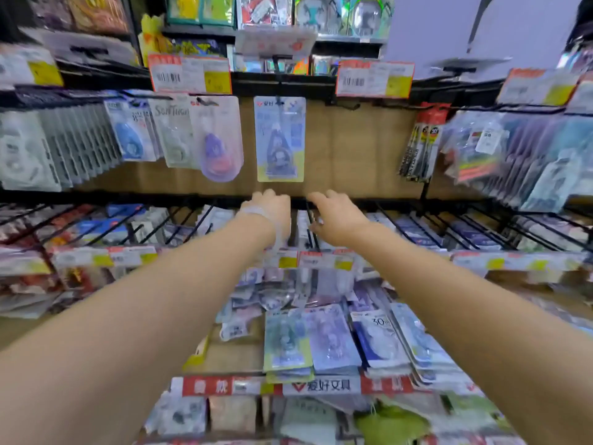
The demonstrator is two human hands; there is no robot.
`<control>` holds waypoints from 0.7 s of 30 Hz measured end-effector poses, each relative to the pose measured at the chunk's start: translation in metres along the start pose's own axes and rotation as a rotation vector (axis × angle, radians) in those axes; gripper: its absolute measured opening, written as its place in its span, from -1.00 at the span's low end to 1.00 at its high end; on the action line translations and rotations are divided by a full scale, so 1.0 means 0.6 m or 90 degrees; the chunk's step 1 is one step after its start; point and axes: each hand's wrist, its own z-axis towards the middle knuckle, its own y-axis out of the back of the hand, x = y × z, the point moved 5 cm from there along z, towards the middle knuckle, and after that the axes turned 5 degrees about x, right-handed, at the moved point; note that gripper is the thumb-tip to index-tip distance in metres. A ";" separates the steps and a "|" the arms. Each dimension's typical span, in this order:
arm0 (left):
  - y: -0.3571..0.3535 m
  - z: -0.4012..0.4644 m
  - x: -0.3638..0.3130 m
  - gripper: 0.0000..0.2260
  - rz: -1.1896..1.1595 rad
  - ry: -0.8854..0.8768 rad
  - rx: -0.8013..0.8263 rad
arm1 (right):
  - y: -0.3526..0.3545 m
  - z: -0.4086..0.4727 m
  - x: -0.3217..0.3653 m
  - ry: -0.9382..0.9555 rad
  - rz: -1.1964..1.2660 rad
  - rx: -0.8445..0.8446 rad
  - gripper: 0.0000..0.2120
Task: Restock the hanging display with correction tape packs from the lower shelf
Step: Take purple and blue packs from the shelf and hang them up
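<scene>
Two bare forearms extend forward toward the centre of the display. Left hand (271, 208) sits just at 11 o'clock of frame centre, back of the hand up, fingers curled over the black wire rail (401, 203); a translucent band (256, 213) circles its wrist. Whether the fingers enclose a pack cannot be determined. Right hand (337, 216) sits just at 1 o'clock of centre, close beside the left, fingers bent down onto the wire dividers (309, 220); its contents, if any, cannot be determined.

One correction tape pack (280, 139), blue and yellow card, hangs upright on a central peg at 12 o'clock, directly above the two hands and apart from them. Further hanging packs (179, 133) occupy the pegs at 10 o'clock. Hanging pen refills (420, 146) sit at 2 o'clock.

Stacked correction tape packs (317, 342) lie flat on the lower shelf (237, 354) at 6 o'clock, between the forearms. Orange price tags (189, 73) line the upper rail at 11 and 1 o'clock. Image edges are motion-blurred.
</scene>
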 end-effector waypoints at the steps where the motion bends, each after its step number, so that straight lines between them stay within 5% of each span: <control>1: -0.006 -0.016 -0.006 -0.66 0.004 -0.001 -0.003 | -0.002 -0.016 0.002 0.010 -0.004 -0.004 -0.46; 8: -0.077 -0.127 -0.038 -0.58 0.027 -0.004 -0.014 | -0.037 -0.140 0.023 0.092 0.025 -0.011 -0.60; 21: -0.284 -0.206 -0.021 -0.64 0.021 0.055 0.165 | -0.259 -0.223 -0.003 0.055 0.070 0.246 -0.55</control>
